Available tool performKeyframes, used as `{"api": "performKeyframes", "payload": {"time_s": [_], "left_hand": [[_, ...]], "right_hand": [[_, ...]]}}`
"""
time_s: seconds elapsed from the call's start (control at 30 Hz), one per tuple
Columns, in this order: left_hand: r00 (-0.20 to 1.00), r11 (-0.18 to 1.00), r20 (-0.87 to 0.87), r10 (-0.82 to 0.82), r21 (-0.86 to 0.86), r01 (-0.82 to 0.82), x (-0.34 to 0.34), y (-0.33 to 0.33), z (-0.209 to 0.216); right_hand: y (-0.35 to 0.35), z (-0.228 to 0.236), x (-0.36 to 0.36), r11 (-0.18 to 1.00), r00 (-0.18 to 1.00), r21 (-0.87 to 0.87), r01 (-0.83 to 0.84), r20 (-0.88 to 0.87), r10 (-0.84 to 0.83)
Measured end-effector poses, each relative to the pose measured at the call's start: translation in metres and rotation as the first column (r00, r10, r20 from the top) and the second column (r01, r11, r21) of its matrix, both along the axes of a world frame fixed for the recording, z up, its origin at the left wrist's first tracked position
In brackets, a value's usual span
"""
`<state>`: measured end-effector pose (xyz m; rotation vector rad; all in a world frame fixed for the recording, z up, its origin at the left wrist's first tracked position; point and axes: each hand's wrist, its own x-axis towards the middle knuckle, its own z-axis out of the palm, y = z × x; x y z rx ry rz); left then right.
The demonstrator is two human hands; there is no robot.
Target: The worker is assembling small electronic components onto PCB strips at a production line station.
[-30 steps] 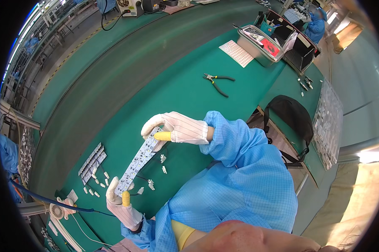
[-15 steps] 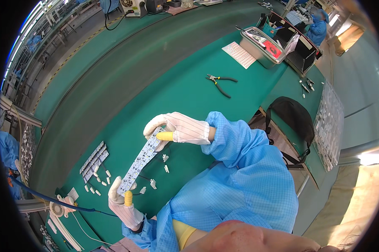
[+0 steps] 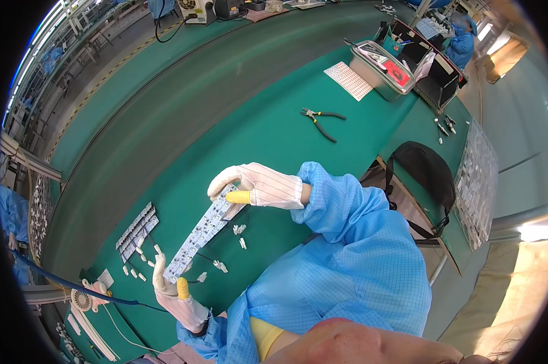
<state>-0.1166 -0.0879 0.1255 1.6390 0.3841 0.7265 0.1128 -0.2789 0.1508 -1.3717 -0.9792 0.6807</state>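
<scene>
In the middle of the bench, a long pale circuit board strip (image 3: 200, 235) slants from upper right to lower left. Dark cables with white connectors (image 3: 220, 266) hang from its near side. My right hand (image 3: 259, 185), in a striped white glove with a yellow thumb cover, pinches the upper end, thumb on the face and fingers behind. My left hand (image 3: 175, 298), gloved alike, is at the lower end with index finger and thumb spread apart; whether it still touches the board's edge is hard to tell. Farther left lie similar circuit boards (image 3: 136, 233) with white-ended cables.
Black-handled cutters (image 3: 322, 121) lie beyond my right hand. At the far right are a label sheet (image 3: 348, 80), a metal tray (image 3: 380, 73) and a black crate (image 3: 435, 82). A black bag (image 3: 426, 182) sits to the right. A small white fan (image 3: 86, 299) stands lower left. A conveyor belt (image 3: 134, 109) runs beyond.
My left hand has loosened from the board's lower end, its fingers spreading and shifting slightly left. The right hand keeps its grip; the board's lower end has moved slightly up and left.
</scene>
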Motion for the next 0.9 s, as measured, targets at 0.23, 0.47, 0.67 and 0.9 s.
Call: {"api": "performKeyframes", "payload": {"time_s": [0.23,0.47,0.67,0.9], "left_hand": [[0.998,0.999,-0.061,-0.021,0.022,0.023,0.002,-0.004,0.005],[1.0,1.0,-0.011,-0.012,0.015,0.013,0.003,-0.006,0.009],[0.998,0.998,-0.036,-0.05,-0.04,0.049,0.001,-0.003,0.007],[0.998,0.989,-0.055,-0.012,-0.151,0.004,0.005,-0.014,0.016]], "right_hand": [[-0.003,0.003,0.001,0.999,0.998,-0.035,0.017,0.056,-0.015],[-0.004,-0.002,0.003,0.999,0.999,-0.034,0.031,0.028,-0.03],[-0.006,0.001,0.001,0.997,0.971,0.049,-0.063,-0.229,0.073],[-0.008,0.007,0.001,0.999,0.985,0.004,-0.054,-0.162,0.054]]}}
